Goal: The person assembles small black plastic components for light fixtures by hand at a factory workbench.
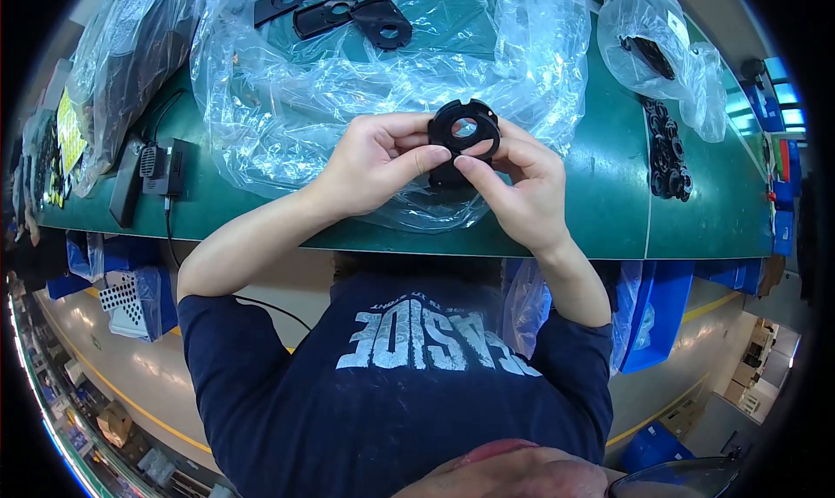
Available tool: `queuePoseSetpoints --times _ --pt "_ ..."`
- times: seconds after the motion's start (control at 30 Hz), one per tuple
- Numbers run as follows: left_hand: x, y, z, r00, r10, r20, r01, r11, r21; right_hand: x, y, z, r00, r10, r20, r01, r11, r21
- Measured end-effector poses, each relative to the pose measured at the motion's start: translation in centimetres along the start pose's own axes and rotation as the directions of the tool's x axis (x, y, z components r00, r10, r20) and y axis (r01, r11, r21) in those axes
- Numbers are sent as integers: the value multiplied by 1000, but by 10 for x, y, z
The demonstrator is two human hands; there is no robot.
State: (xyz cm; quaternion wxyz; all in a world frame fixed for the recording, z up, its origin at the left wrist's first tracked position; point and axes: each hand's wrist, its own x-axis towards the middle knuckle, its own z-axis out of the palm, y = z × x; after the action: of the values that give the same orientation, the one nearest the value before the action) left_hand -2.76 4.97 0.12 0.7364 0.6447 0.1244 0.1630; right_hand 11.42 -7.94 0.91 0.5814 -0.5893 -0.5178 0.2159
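Observation:
Between my two hands, above the near part of a clear plastic bag, is a black plastic part with a round hole and a notched ring (447,117). My left hand (376,162) grips its left side, thumb on the face and fingers behind. On the right side my right hand (520,178) pinches it, its thumb tip close to the left thumb. The lower end of the part is dark and partly hidden by the thumbs. Several similar black parts with round holes (383,22) lie on the far side of the bag.
The crumpled clear bag (261,141) covers the middle of the green table (600,220). Black rings (668,154) are lined up at the right, below another bag (644,41). At the left are a small black device with a cable (163,167) and a bagged stack (130,72). Blue bins (657,315) sit below the edge.

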Motion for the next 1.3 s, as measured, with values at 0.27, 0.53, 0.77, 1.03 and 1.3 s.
queuePoseSetpoints --times 0.27,0.53,0.77,1.03,1.3 --pt "-1 7 1 994 42 105 -36 998 -59 -1 -2 -16 939 244 243 -324 864 386" --pt "-3 6 2 992 87 88 -83 995 -48 1 -3 -19 917 264 301 -374 830 413" --pt "-4 9 4 997 35 73 -32 999 -44 2 -2 -23 884 278 375 -429 801 418" --pt "-5 3 7 999 23 -21 -24 999 -26 2 -3 -15 900 283 331 -397 846 357" --pt "-4 0 4 998 58 40 -56 998 -40 -2 -6 -11 915 333 227 -394 860 324"
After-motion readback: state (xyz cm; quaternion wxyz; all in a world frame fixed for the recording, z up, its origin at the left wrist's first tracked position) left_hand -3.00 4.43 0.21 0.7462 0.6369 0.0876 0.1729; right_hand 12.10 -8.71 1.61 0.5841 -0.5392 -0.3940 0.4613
